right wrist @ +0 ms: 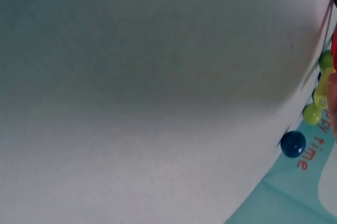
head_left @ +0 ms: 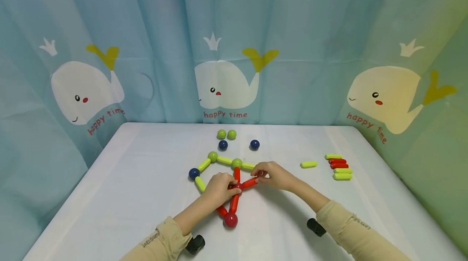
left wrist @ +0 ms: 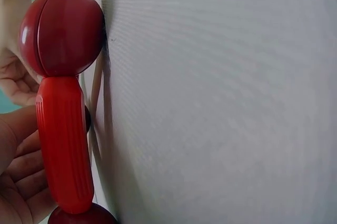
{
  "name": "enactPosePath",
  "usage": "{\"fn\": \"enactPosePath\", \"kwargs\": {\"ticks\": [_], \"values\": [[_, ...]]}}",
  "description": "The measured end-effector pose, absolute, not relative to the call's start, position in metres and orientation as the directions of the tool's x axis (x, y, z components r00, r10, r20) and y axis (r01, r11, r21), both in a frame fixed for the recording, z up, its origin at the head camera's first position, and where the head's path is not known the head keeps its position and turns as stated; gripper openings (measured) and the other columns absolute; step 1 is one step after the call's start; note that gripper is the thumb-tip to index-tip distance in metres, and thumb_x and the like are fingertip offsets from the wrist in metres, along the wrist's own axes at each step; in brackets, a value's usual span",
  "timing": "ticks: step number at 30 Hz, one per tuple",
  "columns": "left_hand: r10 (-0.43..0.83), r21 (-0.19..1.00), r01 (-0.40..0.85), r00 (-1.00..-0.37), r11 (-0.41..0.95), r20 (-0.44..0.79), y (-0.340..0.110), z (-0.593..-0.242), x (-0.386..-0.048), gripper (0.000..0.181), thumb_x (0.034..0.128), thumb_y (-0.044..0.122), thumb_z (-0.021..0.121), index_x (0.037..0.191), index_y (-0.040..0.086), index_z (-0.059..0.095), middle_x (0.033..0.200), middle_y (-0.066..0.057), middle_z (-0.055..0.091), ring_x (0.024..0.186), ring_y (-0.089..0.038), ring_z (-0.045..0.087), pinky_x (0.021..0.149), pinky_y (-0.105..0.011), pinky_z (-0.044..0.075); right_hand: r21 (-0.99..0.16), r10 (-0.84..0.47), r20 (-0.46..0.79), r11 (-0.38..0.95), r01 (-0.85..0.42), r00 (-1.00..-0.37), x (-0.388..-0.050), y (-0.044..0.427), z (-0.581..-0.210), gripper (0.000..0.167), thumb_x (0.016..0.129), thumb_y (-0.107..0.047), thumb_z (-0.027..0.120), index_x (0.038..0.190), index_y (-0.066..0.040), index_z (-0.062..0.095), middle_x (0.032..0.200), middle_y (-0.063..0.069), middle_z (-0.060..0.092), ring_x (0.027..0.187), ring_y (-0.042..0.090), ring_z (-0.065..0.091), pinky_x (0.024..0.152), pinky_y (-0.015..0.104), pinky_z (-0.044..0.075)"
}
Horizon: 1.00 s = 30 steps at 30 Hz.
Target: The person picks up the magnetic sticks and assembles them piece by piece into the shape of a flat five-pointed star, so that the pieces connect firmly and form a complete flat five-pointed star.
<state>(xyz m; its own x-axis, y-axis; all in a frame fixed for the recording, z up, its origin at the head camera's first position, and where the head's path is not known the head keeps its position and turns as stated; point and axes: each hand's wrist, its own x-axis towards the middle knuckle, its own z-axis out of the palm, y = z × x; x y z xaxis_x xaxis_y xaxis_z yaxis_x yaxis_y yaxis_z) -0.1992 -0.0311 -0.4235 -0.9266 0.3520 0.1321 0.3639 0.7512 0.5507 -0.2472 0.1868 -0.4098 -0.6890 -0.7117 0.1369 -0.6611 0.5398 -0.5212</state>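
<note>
**Between the left hand (head_left: pixel 219 190) and the right hand (head_left: pixel 274 175), a red rod (head_left: pixel 250 183) meets a central red ball (head_left: pixel 239 188)**

At the left hand, thumb and fingers pinch the central red ball. The right hand, apart from the left, grips the outer end of the red rod with its fingertips; the rod's inner end sits against that ball.

Just beyond the left hand, an upright red rod (head_left: pixel 237 174) links the ball to a green ball (head_left: pixel 237 163). From there a yellow-green rod (head_left: pixel 248 166) reaches just beside the right fingers; whether they touch it cannot be told. Further left run another green ball (head_left: pixel 213 156) and a blue ball (head_left: pixel 194 173), joined by rods, the last passing behind the left hand.

On the near side of the left hand, two red rods meet at a lower red ball (head_left: pixel 230 220); the left wrist view shows its seam.

Beyond both hands lie two loose green balls (head_left: pixel 221 134) and two loose blue balls (head_left: pixel 254 144). Well to the right of the right hand, a single yellow-green rod (head_left: pixel 308 164) lies near a row of red and yellow-green rods (head_left: pixel 339 166) on the white surface (head_left: pixel 146 196). Farther back hangs a whale-print curtain (head_left: pixel 164 17).
</note>
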Motion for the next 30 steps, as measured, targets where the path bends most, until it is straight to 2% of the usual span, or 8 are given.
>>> {"fn": "enactPosePath", "kwargs": {"ticks": [3, 8, 16, 24, 30], "values": [[0.343, 0.562, 0.350, -0.931, 0.750, 0.122, -0.033, -0.424, -0.198, 0.017, 0.0773, 0.021, 0.077, 0.072, 0.007, 0.069, 0.058, 0.004, 0.053, 0.057, -0.008, 0.041, 0.054, -0.018, 0.033, -0.522, -0.699, 0.151, 0.544, -0.657, -0.699, -0.253, 0.188, -0.408, 0.014, 0.082, 0.005, 0.064, 0.096, 0.003, 0.067, 0.092, 0.012, 0.070, 0.080, 0.016, 0.063, 0.071, 0.025, 0.054], [0.341, 0.555, 0.346, -0.933, 0.756, 0.118, -0.034, -0.423, -0.199, 0.015, 0.0771, 0.020, 0.077, 0.076, 0.006, 0.072, 0.062, 0.003, 0.059, 0.060, -0.009, 0.044, 0.057, -0.019, 0.036, -0.510, -0.658, 0.190, 0.568, -0.646, -0.729, -0.265, 0.191, -0.403, 0.010, 0.084, 0.001, 0.066, 0.094, 0.000, 0.068, 0.089, 0.009, 0.070, 0.077, 0.013, 0.061, 0.069, 0.024, 0.053], [0.351, 0.536, 0.364, -0.927, 0.762, 0.130, -0.033, -0.421, -0.201, 0.016, 0.0776, 0.021, 0.077, 0.073, 0.007, 0.070, 0.060, 0.004, 0.058, 0.059, -0.009, 0.043, 0.057, -0.019, 0.034, -0.498, -0.587, 0.236, 0.612, -0.615, -0.775, -0.289, 0.184, -0.394, 0.010, 0.086, -0.001, 0.064, 0.094, 0.004, 0.067, 0.088, 0.011, 0.069, 0.077, 0.018, 0.062, 0.070, 0.029, 0.054], [0.347, 0.539, 0.352, -0.931, 0.765, 0.115, -0.030, -0.423, -0.200, 0.015, 0.0772, 0.020, 0.077, 0.078, 0.006, 0.072, 0.067, 0.002, 0.063, 0.062, -0.008, 0.045, 0.060, -0.020, 0.037, -0.457, -0.568, 0.238, 0.650, -0.607, -0.788, -0.314, 0.156, -0.389, 0.014, 0.087, -0.002, 0.062, 0.098, 0.006, 0.066, 0.093, 0.015, 0.068, 0.081, 0.023, 0.063, 0.074, 0.035, 0.054], [0.345, 0.526, 0.357, -0.930, 0.772, 0.125, -0.030, -0.426, -0.200, 0.015, 0.0768, 0.021, 0.077, 0.079, 0.007, 0.072, 0.069, 0.002, 0.065, 0.064, -0.009, 0.047, 0.062, -0.021, 0.038, -0.386, -0.572, 0.217, 0.694, -0.608, -0.791, -0.337, 0.138, -0.390, 0.018, 0.088, -0.004, 0.062, 0.103, 0.006, 0.064, 0.101, 0.017, 0.068, 0.091, 0.029, 0.063, 0.082, 0.038, 0.053]]}}
